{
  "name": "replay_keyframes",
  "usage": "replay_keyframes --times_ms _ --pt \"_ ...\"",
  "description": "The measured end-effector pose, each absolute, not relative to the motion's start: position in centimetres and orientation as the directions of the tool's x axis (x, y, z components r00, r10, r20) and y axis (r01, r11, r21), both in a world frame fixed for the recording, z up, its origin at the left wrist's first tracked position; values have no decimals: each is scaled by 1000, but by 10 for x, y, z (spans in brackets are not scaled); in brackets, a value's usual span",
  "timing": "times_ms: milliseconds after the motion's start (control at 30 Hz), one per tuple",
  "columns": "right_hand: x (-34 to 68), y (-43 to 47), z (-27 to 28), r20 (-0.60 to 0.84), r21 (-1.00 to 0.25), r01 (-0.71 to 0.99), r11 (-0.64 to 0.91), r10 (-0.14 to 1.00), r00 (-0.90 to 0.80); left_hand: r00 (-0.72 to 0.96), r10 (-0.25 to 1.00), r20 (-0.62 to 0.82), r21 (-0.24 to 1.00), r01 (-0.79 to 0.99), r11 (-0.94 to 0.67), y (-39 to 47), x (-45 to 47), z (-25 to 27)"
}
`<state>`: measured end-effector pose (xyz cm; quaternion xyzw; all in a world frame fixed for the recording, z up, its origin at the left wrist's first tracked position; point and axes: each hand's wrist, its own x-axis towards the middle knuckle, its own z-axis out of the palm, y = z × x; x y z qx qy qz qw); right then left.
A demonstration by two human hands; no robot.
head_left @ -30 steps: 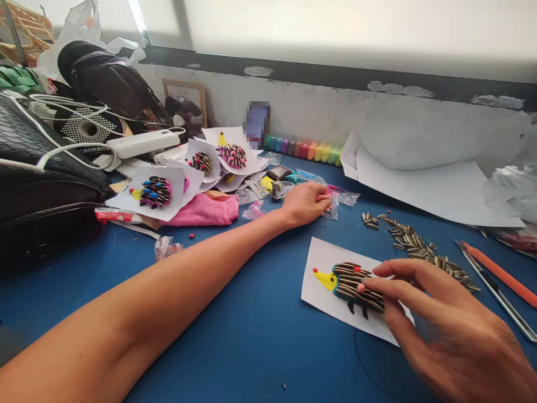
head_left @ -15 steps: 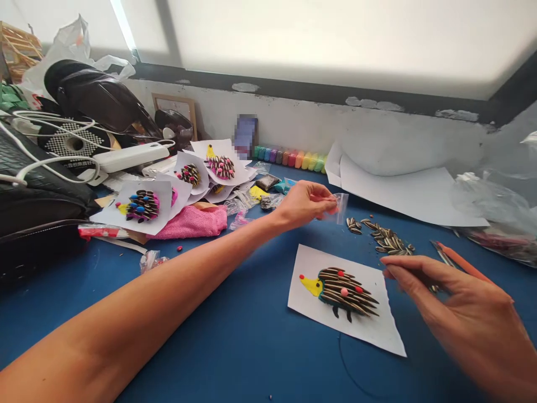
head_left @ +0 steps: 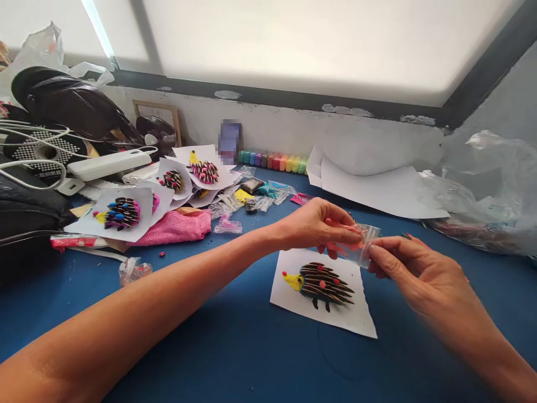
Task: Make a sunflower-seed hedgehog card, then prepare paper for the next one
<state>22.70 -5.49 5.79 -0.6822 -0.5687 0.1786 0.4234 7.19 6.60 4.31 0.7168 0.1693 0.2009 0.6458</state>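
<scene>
- The left hand [head_left: 312,224] is clamping the bag [head_left: 357,253] just beyond the hedgehog [head_left: 309,281].
- The right hand [head_left: 419,274] is pinching the bag's near edge, right of the hedgehog.
- The hedgehog is lying on its sheet [head_left: 354,322], bearing three dots [head_left: 322,285].
- The towel [head_left: 176,226] is lying left of the hedgehog; the coloured row [head_left: 276,162] is standing well beyond it.
</scene>
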Motion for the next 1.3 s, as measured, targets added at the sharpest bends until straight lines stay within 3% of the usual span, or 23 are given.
replay_keyframes --times_ms 167,400,667,1033,1200,1300 --pt "227 -57 60 212 -844 536 -12 911 354 906 412 102 988 -45 -147 64 71 49" --pt "229 -59 58 246 -867 499 9 878 410 836 547 46 997 -70 23 59 76 50" --pt "226 -58 58 207 -876 482 -7 897 390 818 574 37 999 -40 -7 59 75 51" --pt "220 -61 59 279 -831 553 62 906 318 847 531 32 998 -53 24 58 77 47" --pt "222 -61 60 288 -828 558 58 897 334 914 406 -10 1000 13 -3 63 74 44" --pt "228 -59 57 265 -842 539 18 885 383 917 399 2 998 -23 50 64 73 41"
